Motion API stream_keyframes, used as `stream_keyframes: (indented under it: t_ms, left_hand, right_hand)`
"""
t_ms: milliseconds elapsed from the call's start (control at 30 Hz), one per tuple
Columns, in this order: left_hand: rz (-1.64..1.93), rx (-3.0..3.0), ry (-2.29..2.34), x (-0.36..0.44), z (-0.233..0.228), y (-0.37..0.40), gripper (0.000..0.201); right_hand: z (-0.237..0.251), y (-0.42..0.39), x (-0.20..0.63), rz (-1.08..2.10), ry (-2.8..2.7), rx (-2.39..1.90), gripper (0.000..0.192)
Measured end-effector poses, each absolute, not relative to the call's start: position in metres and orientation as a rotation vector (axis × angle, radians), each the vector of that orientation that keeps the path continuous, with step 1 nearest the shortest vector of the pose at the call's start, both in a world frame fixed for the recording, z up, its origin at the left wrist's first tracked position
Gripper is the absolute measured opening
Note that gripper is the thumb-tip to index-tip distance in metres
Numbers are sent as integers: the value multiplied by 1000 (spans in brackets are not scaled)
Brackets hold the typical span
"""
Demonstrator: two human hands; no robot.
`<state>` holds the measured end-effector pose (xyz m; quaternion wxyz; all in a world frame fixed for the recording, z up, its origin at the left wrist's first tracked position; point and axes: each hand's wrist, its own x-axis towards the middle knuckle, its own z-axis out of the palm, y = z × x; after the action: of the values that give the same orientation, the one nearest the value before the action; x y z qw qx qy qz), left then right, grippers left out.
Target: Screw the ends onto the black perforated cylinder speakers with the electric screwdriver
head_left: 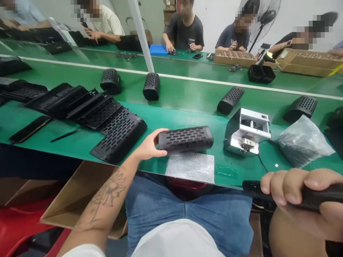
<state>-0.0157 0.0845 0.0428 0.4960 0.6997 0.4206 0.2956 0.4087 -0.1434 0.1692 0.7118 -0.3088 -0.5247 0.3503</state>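
A green worktable [174,115] spans the frame. Five co-workers [185,32] line its top, part of a sixth person [338,45] being cut by the right edge. At left lies one heap of overlapping black panels [118,137], too merged to count. Two cardboard boxes [233,61] stand at upper right. Right of centre are one clear plastic bag [305,141] and one silver-fronted machine [248,132]. One slotted black casing [187,138] occupies the centre, just above one silvery sheet [191,169]; whether it touches the table cannot be told. Beyond it, four smaller-looking perforated casings [151,86] are spaced across the middle.

Lettering on the central co-worker's black shirt [197,34] is too blurred to read.

The left hand [153,144], its forearm rising obliquely from lower left, is clamped on the casing's left end, thumb below and fingers above. The right hand [297,189], at lower right, has its fingers curled tightly around a dark tool [254,188], whose thin tip points left.
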Motion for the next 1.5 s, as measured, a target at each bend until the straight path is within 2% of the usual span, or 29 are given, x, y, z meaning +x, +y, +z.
stream_keyframes:
  t_ms: [200, 633, 933, 1500]
  left_hand:
    - [529, 1716, 910, -28, 20, 33, 114]
    - [532, 1776, 879, -21, 15, 26, 117]
    - [504, 1856, 908, -19, 22, 25, 115]
    - [513, 1863, 936, -16, 25, 24, 116]
  right_hand:
    - [168, -118, 361, 739, -1187, -656, 25]
    - [152, -77, 339, 781, -1286, -766, 34]
    - [151, -75, 339, 906, -1428, -699, 19]
    - [142, -76, 338, 946, -1463, -675, 17]
